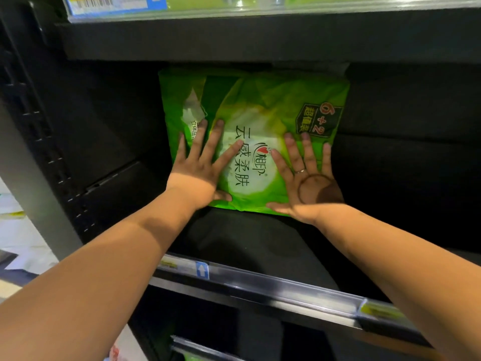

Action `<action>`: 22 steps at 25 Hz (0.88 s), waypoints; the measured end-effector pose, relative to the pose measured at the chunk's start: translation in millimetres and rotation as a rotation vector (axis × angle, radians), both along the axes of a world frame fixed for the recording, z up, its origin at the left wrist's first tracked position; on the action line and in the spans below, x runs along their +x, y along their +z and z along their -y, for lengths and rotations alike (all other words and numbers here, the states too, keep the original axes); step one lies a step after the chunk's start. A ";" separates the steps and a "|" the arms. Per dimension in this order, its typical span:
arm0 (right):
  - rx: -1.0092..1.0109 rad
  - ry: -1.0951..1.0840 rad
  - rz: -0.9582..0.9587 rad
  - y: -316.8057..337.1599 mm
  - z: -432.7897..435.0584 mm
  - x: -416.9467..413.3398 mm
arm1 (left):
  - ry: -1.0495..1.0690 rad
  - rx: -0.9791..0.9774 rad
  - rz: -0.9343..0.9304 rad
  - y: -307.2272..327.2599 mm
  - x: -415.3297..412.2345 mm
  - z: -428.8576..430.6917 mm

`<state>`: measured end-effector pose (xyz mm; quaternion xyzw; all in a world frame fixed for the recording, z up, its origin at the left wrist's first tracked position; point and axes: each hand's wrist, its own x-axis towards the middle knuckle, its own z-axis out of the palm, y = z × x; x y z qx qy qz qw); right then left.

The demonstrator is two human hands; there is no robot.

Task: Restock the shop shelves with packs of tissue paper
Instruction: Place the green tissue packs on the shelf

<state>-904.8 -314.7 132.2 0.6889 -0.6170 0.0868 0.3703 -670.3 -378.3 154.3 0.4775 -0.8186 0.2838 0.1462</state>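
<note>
pack: green tissue pack [273,100], plastic wrap creased, white oval w/ chinese print turned sideways, "6+2" badge [318,118] near its upper r corner.
pack pos: deep in the bay on the dark shelf [247,243], abt mid-width, printed face toward the cam. looks stood on its edge, bottom edge on the shelf floor, top edge close under the shelf above [234,40]. dark open space on both sides of it.
l hand: l hand [200,170] laid flat on the pack's lower l part. fingers [217,136] straight & spread, pointing up the face, thumb out along the bottom edge. presses on it, nothing gripped.
r hand: r hand [309,186] flat on the lower r part, level w/ the other. fingers [309,152] straight & fanned, thumb out low by the pack's bottom edge. no curl round anything. thin ring [300,171] on one finger.
arms: both forearms bare, reaching in over the shelf front.
shelf front: clear price rail [273,285] along the edge, blue arrow tag [202,269] twd its l end, yellow label [377,310] further r, too blurred to read.
above: barcode label [114,3] on the upper rail, green goods behind it, blurred.
l side: slotted upright [39,126] of the rack.
below: another rail [197,347] at the pic's bottom.
</note>
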 end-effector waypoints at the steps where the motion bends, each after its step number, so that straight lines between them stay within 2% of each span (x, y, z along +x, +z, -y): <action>1: 0.031 -0.020 0.007 2.0 -3.0 1.8 | -0.006 0.010 -0.010 1.7 -0.7 -4.0; 4: 0.101 -0.088 0.043 10.4 -20.1 13.4 | -0.070 0.050 -0.053 2.8 1.8 -16.9; 7: 0.126 -0.126 0.172 18.6 -56.7 27.4 | -0.197 0.085 -0.127 3.9 7.6 -38.3; 12: 0.009 -0.317 0.409 19.4 -149.8 44.4 | -0.474 0.208 -0.165 9.8 7.7 -100.9; 17: -0.081 -0.493 0.467 -10.1 -280.3 63.6 | -0.900 0.152 -0.159 -36.3 -9.0 -194.2; 19: -0.084 -0.612 0.488 -32.6 -327.3 76.7 | -0.992 0.201 -0.169 -62.6 -15.2 -221.4; 22: 0.018 -0.826 0.525 -76.0 -400.3 96.2 | -1.088 0.330 -0.098 -104.8 -26.1 -270.3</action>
